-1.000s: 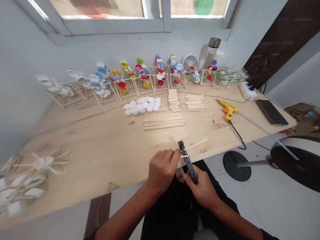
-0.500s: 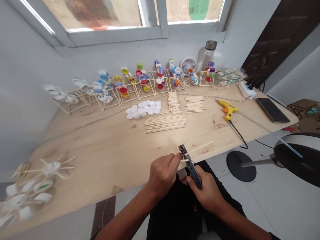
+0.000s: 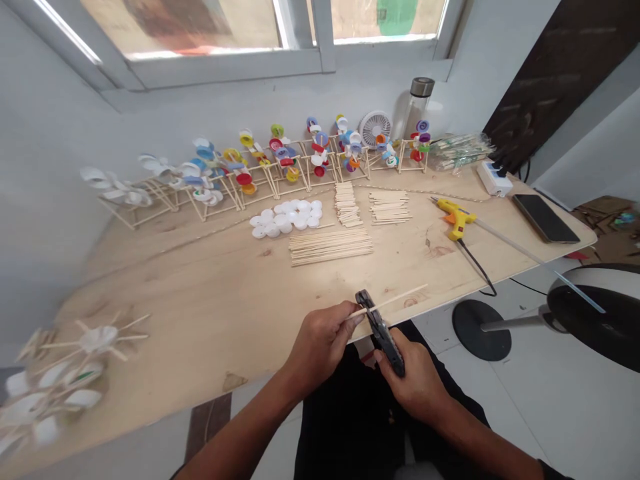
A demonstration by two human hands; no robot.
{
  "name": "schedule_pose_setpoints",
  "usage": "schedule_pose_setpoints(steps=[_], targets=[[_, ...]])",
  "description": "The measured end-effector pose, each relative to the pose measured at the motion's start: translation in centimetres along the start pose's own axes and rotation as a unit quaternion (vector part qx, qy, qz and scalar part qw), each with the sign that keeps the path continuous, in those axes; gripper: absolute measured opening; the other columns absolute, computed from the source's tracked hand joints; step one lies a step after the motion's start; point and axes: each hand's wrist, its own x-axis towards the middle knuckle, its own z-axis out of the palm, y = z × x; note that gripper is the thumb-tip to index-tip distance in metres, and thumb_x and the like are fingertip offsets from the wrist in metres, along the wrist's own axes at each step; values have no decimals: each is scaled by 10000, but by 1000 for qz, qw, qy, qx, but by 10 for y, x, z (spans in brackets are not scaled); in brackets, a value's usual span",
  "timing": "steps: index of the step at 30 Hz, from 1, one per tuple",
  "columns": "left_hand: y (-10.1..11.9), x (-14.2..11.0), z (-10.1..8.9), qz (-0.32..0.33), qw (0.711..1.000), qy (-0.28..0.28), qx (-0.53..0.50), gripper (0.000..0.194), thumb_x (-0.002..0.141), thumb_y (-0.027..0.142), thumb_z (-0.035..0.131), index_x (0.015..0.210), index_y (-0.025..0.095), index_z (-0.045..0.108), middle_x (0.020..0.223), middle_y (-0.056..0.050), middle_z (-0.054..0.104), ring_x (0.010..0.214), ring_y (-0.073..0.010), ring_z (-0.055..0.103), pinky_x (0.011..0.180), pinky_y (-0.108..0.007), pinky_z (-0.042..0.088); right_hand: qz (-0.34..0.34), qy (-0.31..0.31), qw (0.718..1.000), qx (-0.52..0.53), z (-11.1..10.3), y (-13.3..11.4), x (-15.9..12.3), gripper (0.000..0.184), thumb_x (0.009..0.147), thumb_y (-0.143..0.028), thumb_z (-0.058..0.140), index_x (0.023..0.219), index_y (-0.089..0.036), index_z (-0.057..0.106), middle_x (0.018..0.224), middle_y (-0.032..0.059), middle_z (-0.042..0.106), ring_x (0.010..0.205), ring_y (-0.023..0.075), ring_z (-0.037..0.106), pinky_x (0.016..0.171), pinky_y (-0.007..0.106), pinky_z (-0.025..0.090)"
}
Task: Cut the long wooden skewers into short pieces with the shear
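My left hand [image 3: 323,343] is closed, pinching a thin wooden stick [image 3: 403,295] between thumb and fingers near its left end. The stick slants up to the right, passing across the head of a pair of black pliers [image 3: 383,331]. Wrapped round the pliers' handles is my right hand [image 3: 417,380], just off the table's front edge. Whether the jaws press on the stick cannot be made out. Beyond the hands lie a row of long wooden sticks [image 3: 331,247], two piles of short sticks [image 3: 390,207] and a cluster of white bottle caps [image 3: 287,218].
Stick frames with coloured cap wheels [image 3: 285,160] line the wall. A yellow glue gun [image 3: 457,219], a phone [image 3: 545,219] and a white power adapter [image 3: 494,179] are at right. Spoked cap wheels [image 3: 100,340] lie at left. A black round stand [image 3: 481,330] is on the floor.
My left hand has shifted slightly left and down, its fingers now along the stick. A short stick piece seen near its fingertips no longer shows. My right hand and the pliers have hardly moved.
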Motion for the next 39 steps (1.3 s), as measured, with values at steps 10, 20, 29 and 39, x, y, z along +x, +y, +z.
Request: schedule_pose_setpoints(steps=[10,20,29,39], targets=[[-14,-11,28,88,953,125,261,220,841,111,417,1005,128,562,632,-24,588,556,-132,551,526,-230,414,35,-2,999,34,9,4,5,176,845,-327,440,796,-186,533,615,9,617,551,169,584,528,237,371],[-1,-3,1,-7,1000,-3,-26,231,879,220,401,695,167,529,560,21,533,491,-81,493,489,-180,378,5,-8,1000,18,-2,-2,-2,62,817,-249,458,826,-201,496,667,-2,627,596,173,599,544,239,367],[1,3,-12,-59,994,-69,-66,308,878,254,409,594,159,481,506,46,464,461,-63,436,472,-171,343,19,-14,1000,-14,-4,-5,-1,106,828,-282,444,820,-191,498,638,17,632,573,182,599,531,241,351],[-15,-13,29,107,934,134,314,190,845,120,447,985,95,573,579,-5,544,510,-126,504,500,-250,379,44,-31,998,32,5,-1,5,183,845,-314,440,817,-182,564,682,32,663,618,185,618,582,247,392]])
